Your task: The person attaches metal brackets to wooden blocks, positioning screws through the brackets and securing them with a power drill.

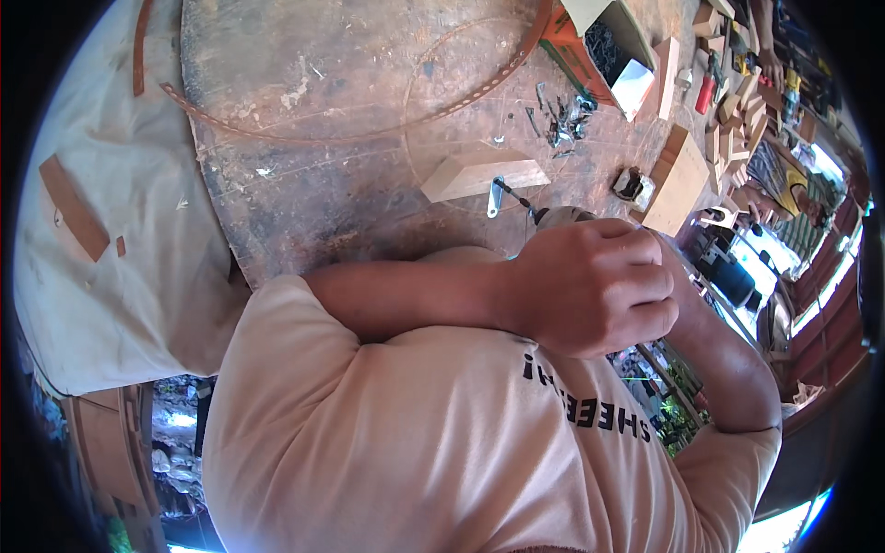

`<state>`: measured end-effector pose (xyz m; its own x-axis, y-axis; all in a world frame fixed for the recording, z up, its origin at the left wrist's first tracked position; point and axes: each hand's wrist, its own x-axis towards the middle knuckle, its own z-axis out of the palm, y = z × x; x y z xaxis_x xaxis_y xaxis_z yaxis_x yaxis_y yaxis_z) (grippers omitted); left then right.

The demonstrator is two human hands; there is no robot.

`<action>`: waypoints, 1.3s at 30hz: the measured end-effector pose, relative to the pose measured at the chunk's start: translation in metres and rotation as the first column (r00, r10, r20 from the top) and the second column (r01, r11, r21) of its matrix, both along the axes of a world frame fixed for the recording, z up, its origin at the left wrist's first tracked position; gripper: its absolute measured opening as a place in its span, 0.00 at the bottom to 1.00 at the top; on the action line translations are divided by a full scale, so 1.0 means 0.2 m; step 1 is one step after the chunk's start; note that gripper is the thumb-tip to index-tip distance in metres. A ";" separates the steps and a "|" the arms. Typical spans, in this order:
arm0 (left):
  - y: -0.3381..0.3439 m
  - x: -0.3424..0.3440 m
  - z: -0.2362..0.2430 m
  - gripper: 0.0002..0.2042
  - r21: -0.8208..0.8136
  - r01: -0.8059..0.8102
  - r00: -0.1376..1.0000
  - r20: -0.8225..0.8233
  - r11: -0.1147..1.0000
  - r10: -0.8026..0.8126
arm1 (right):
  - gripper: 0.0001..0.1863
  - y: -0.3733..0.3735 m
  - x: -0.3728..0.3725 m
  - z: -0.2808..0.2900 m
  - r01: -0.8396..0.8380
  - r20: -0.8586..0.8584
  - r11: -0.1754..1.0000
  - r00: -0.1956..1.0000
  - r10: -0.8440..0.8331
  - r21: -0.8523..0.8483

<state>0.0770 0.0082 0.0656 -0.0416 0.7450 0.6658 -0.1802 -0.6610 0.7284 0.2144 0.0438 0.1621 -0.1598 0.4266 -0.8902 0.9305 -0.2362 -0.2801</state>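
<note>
I have the left hand [597, 286] with fingers curled around a drill [560, 217], seemingly steadying its bit [519, 197] against a metal plate [493, 202] at the wooden block [468, 179], on the desk's [323, 189] near half; the right hand is hidden, its grip I cannot tell

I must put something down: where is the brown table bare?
Mostly bare: beyond the curved, perforated brown strip; on its near side, left of the pale wooden trapezoid block. Crowded: the right side, by the orange cardboard box and the small dark metal pieces.
</note>
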 end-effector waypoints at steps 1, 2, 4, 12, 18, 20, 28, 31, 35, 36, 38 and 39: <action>0.00 0.00 0.00 0.11 -0.003 -0.012 1.000 0.006 1.000 0.012 | 0.20 0.01 -0.01 0.00 -0.009 -0.031 1.000 0.999 0.009 -0.003; 0.01 0.00 -0.01 0.11 -0.001 -0.011 1.000 0.009 1.000 0.011 | 0.21 0.01 -0.01 0.01 -0.018 -0.059 1.000 0.998 0.017 -0.001; 0.02 -0.01 0.00 0.10 0.005 0.011 1.000 0.014 1.000 -0.011 | 0.21 -0.02 0.00 0.01 -0.060 -0.060 0.998 0.996 0.062 0.030; 0.07 -0.11 -0.07 0.21 0.038 0.234 0.972 -0.028 0.971 -0.233 | 0.18 -0.03 0.00 0.04 -0.308 -0.192 0.913 0.911 0.364 0.269; -0.02 -0.35 -0.53 0.31 -0.320 0.029 0.858 -0.478 0.947 -0.188 | 0.19 -0.07 0.05 -0.02 -0.159 -0.073 0.977 0.983 0.170 0.144; -0.09 -0.35 -0.55 0.28 -0.318 -0.023 0.640 -0.733 0.948 -0.230 | 0.21 -0.10 0.06 -0.01 -0.164 -0.073 0.962 0.980 0.184 0.218; -0.12 -0.31 -0.59 0.26 -0.278 -0.065 0.625 -0.760 0.958 -0.177 | 0.23 -0.25 0.17 0.20 -0.049 -0.068 0.897 0.994 0.087 0.439; -0.12 -0.33 -0.57 0.25 -0.233 -0.015 0.597 -0.782 0.972 -0.178 | 0.26 -0.32 0.37 0.20 -0.002 -0.214 0.718 0.954 0.210 0.696; -0.11 -0.36 -0.49 0.23 -0.128 0.077 0.404 -0.903 0.989 -0.148 | 0.22 -0.40 0.49 0.04 0.285 -0.374 0.453 0.920 0.118 0.845; -0.12 -0.35 -0.50 0.19 -0.169 0.066 0.446 -0.877 0.983 -0.181 | 0.21 -0.41 0.51 -0.03 0.359 -0.393 0.390 0.920 0.007 0.848; -0.10 -0.36 -0.46 0.18 -0.193 0.064 0.486 -0.851 0.979 -0.199 | 0.20 -0.45 0.55 -0.19 0.464 -0.455 0.218 0.886 -0.092 0.859; -0.09 -0.38 -0.44 0.16 -0.236 0.064 0.535 -0.812 0.970 -0.232 | 0.20 -0.46 0.55 -0.25 0.474 -0.466 0.201 0.881 -0.086 0.858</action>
<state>0.0018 -0.0097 -0.0217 0.5862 0.7816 0.2134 0.4753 -0.5450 0.6906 0.3237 -0.0486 0.1123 0.0440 0.9681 0.2468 0.7020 0.1458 -0.6971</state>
